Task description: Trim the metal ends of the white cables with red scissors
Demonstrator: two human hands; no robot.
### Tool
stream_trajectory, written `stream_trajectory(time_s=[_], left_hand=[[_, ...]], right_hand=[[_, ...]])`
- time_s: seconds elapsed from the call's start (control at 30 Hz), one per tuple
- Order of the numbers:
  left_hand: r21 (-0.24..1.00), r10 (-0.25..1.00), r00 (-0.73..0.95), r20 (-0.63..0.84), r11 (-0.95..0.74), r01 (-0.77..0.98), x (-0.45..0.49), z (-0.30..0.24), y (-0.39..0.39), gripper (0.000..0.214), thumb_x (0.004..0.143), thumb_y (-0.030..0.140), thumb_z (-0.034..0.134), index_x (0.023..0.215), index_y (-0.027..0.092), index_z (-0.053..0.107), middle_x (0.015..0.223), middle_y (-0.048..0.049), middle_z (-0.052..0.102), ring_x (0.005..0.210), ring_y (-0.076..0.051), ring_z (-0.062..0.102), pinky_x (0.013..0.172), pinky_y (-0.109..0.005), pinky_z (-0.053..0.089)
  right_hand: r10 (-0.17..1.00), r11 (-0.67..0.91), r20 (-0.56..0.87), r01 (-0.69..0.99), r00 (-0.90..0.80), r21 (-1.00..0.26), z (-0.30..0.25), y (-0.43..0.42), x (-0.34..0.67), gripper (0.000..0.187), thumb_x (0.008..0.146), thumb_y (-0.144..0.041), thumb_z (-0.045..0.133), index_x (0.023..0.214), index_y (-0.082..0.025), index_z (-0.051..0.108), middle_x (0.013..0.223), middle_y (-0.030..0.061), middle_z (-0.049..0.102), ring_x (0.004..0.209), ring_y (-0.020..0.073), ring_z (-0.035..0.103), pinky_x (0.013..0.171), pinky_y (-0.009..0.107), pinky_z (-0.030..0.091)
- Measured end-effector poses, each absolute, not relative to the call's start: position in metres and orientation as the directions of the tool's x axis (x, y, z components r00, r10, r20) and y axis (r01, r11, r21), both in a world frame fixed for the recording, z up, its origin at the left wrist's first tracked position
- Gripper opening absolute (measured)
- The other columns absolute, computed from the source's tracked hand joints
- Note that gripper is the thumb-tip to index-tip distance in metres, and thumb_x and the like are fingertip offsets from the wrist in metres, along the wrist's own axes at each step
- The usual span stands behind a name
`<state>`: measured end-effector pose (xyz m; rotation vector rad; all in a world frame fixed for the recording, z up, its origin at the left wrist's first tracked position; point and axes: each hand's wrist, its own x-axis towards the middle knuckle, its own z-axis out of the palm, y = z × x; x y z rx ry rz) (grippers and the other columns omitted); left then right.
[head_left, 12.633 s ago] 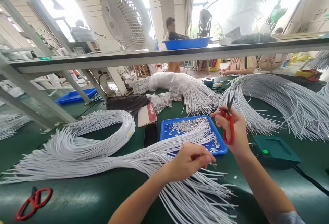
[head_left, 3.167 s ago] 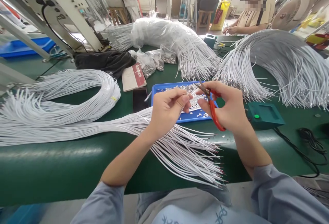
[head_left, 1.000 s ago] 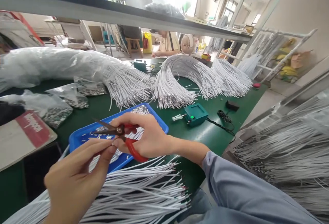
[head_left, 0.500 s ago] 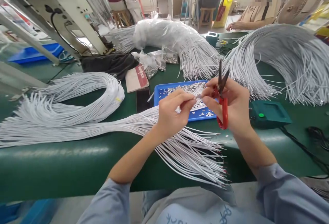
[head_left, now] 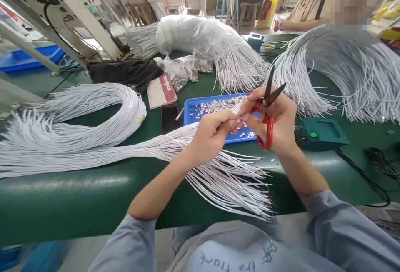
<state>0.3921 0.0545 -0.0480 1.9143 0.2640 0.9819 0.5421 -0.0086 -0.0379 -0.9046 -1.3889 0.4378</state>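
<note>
My left hand (head_left: 212,136) pinches a tiny part (head_left: 239,120), my right hand (head_left: 283,118) grips red-handled scissors (head_left: 270,131); long white wires (head_left: 234,183) before the blue plastic tray (head_left: 187,113) apparently remain.

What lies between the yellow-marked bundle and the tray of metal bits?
In the head view, a dark flat slab and, nearer the tray, a thin pale strip.

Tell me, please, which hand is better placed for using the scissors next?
Likely the right hand: it holds the red-handled scissors, blades apart; the left hand is beside it, without scissors.
</note>
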Motion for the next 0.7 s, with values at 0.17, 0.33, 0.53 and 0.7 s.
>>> stream_trajectory(time_s=[0.17,0.33,0.53,0.7], left_hand=[[0.823,0.534,0.667,0.519,-0.523,-0.223,0.391,-0.048,0.055,0.037,0.096,0.039,0.052,0.069,0.016,0.057,0.064,-0.0005,0.058,0.06,-0.01,0.053,0.06,-0.023,0.043],[0.844,0.51,0.704,0.494,-0.477,-0.246,0.39,-0.048,0.057,0.035,0.098,0.039,0.049,0.073,0.015,0.06,0.064,0.0008,0.051,0.059,-0.009,0.046,0.059,-0.023,0.04],[0.869,0.457,0.76,0.461,-0.405,-0.284,0.391,-0.048,0.062,0.035,0.097,0.041,0.051,0.075,0.015,0.059,0.064,0.0016,0.05,0.058,-0.008,0.043,0.059,-0.022,0.04],[0.867,0.465,0.754,0.464,-0.412,-0.28,0.392,-0.047,0.064,0.042,0.096,0.044,0.052,0.067,0.015,0.056,0.06,0.0013,0.05,0.057,-0.008,0.046,0.057,-0.021,0.04]], right_hand=[[0.765,0.584,0.624,0.236,0.16,-0.777,-0.04,-0.009,0.543,0.023,0.079,-0.014,0.068,0.096,-0.027,0.058,0.082,-0.0029,0.07,0.068,0.0142,0.064,0.061,0.031,0.053],[0.747,0.642,0.657,0.146,0.104,-0.753,-0.042,-0.005,0.545,0.021,0.081,-0.017,0.068,0.098,-0.026,0.06,0.08,-0.003,0.07,0.064,0.0137,0.065,0.054,0.029,0.053],[0.719,0.677,0.692,0.163,0.062,-0.718,-0.042,-0.002,0.548,0.025,0.078,-0.015,0.07,0.098,-0.028,0.062,0.083,-0.0027,0.072,0.071,0.0157,0.067,0.058,0.03,0.055],[0.709,0.687,0.702,0.159,0.066,-0.709,-0.044,-0.001,0.549,0.025,0.078,-0.017,0.071,0.1,-0.026,0.062,0.08,-0.0038,0.071,0.065,0.0137,0.065,0.058,0.029,0.056]])
